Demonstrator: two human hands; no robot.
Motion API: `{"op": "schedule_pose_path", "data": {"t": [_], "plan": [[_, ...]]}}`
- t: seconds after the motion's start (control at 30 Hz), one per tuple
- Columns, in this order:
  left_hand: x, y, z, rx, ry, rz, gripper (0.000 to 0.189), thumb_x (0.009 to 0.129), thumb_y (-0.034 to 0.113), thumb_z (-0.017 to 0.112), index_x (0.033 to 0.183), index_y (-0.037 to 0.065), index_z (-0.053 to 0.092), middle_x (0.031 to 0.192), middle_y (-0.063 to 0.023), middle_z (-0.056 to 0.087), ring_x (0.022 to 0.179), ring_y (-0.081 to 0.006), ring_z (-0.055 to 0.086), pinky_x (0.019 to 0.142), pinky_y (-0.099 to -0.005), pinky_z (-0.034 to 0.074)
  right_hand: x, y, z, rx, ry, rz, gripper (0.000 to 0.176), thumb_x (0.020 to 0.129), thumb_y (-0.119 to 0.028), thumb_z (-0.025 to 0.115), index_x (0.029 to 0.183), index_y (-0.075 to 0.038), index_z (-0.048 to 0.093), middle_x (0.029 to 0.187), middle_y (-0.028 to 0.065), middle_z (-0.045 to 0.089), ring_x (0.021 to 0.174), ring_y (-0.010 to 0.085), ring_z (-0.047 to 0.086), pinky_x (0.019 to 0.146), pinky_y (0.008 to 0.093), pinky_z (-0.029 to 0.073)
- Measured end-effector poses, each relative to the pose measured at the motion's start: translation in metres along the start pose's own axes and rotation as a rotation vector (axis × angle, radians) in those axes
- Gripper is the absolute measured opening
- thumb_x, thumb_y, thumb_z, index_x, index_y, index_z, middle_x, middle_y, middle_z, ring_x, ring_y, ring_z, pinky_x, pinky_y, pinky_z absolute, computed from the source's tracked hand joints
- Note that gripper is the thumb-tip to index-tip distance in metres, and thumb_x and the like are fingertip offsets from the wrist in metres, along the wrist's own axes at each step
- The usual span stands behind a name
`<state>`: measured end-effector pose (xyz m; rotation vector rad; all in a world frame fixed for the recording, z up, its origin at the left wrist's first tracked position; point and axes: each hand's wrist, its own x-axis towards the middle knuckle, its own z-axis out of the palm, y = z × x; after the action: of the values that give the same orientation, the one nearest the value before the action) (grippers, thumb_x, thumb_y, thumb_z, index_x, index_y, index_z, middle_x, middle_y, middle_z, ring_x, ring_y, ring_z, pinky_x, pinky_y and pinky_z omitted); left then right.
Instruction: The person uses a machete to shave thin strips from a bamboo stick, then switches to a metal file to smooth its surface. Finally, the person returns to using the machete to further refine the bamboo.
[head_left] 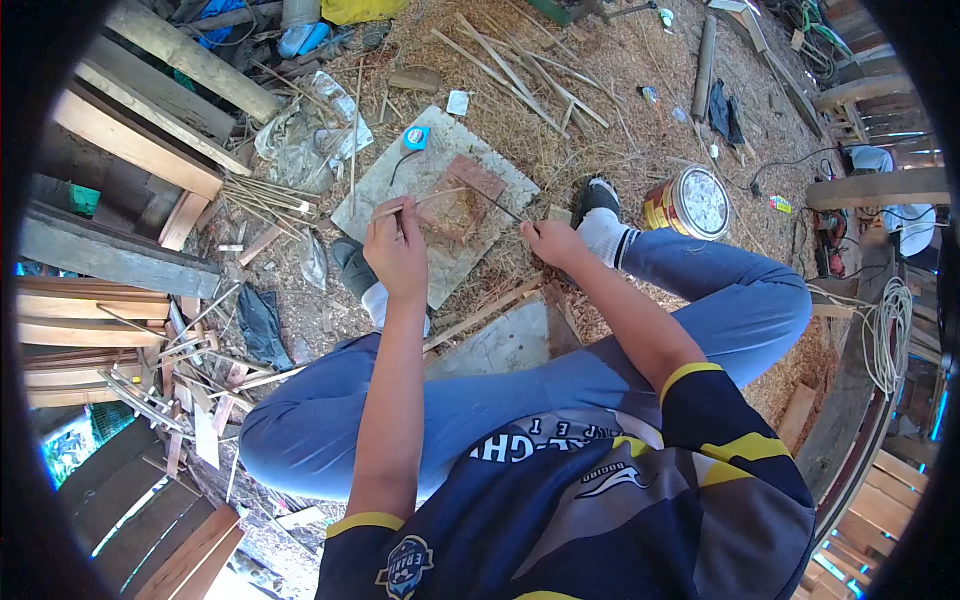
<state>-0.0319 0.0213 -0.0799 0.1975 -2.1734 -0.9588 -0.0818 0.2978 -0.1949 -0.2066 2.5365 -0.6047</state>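
Observation:
My left hand (398, 248) pinches a thin wooden stick (440, 194) that points right across a pale flat slab (500, 225). In my right hand (552, 243) is a slim dark tool (502, 207), shaped like a narrow rod or blade; its kind I cannot tell. The tool's far end meets the stick's tip in this view, over a reddish-brown block (474, 177) on the slab. Shavings (455, 215) lie just below the block. A blue tape measure (416, 138) rests on the slab's upper part, its dark strap trailing down.
To the right of my foot stands a round bucket (688, 203) with a pale lid. Several long wood strips (520, 75) lie on the shavings-covered floor ahead. Thin sticks (265, 200) are bundled at left near timber beams (140, 140). A coiled rope (887, 335) hangs at right.

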Motion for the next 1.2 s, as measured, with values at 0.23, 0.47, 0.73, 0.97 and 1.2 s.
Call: {"op": "schedule_pose_path", "data": {"t": [0.23, 0.47, 0.73, 0.97, 1.2], "plan": [[-0.004, -0.009, 0.003, -0.021, 0.013, -0.006, 0.011, 0.100, 0.009, 0.073, 0.096, -0.001, 0.073, 0.087, -0.0124, 0.074, 0.072, -0.0198, 0.069, 0.067, -0.0330, 0.054, 0.003, -0.004, 0.014, 0.066, 0.066, -0.049, 0.064, 0.108, -0.051, 0.046, 0.103, 0.006, 0.074, 0.097, 0.0322, 0.072, 0.097, 0.0508, 0.070, 0.089, 0.0560, 0.054], [0.001, -0.005, -0.003, -0.066, 0.011, -0.120, 0.016, 0.097, 0.008, 0.078, 0.090, -0.002, 0.068, 0.086, -0.0123, 0.071, 0.071, -0.0223, 0.068, 0.064, -0.0348, 0.053, -0.020, -0.050, -0.004, 0.184, 0.069, -0.045, 0.057, 0.107, -0.048, 0.048, 0.100, 0.002, 0.075, 0.100, 0.0328, 0.072, 0.101, 0.0490, 0.071, 0.093, 0.0573, 0.054], [0.000, -0.022, -0.002, -0.049, 0.063, -0.215, 0.018, 0.099, 0.011, 0.076, 0.090, -0.001, 0.069, 0.080, -0.0121, 0.071, 0.068, -0.0219, 0.069, 0.062, -0.0354, 0.053, -0.026, -0.065, 0.002, 0.167, 0.081, -0.075, 0.056, 0.107, -0.048, 0.049, 0.096, 0.001, 0.074, 0.094, 0.0291, 0.073, 0.096, 0.0492, 0.070, 0.089, 0.0575, 0.055], [0.001, -0.018, -0.003, -0.050, 0.042, -0.257, 0.017, 0.102, 0.013, 0.073, 0.094, -0.003, 0.070, 0.079, -0.0124, 0.076, 0.072, -0.0183, 0.076, 0.067, -0.0324, 0.058, -0.031, -0.062, -0.015, 0.139, 0.059, -0.116, 0.059, 0.108, -0.048, 0.047, 0.094, 0.002, 0.075, 0.095, 0.0292, 0.073, 0.095, 0.0493, 0.070, 0.088, 0.0567, 0.055], [0.000, -0.030, -0.002, -0.020, 0.080, -0.254, 0.021, 0.103, 0.013, 0.073, 0.093, -0.004, 0.068, 0.080, -0.0139, 0.076, 0.076, -0.0192, 0.079, 0.069, -0.0330, 0.062, -0.023, -0.062, -0.013, 0.056, 0.033, -0.067, 0.057, 0.107, -0.050, 0.048, 0.098, 0.000, 0.075, 0.095, 0.0276, 0.074, 0.093, 0.0480, 0.071, 0.085, 0.0571, 0.056]]}}
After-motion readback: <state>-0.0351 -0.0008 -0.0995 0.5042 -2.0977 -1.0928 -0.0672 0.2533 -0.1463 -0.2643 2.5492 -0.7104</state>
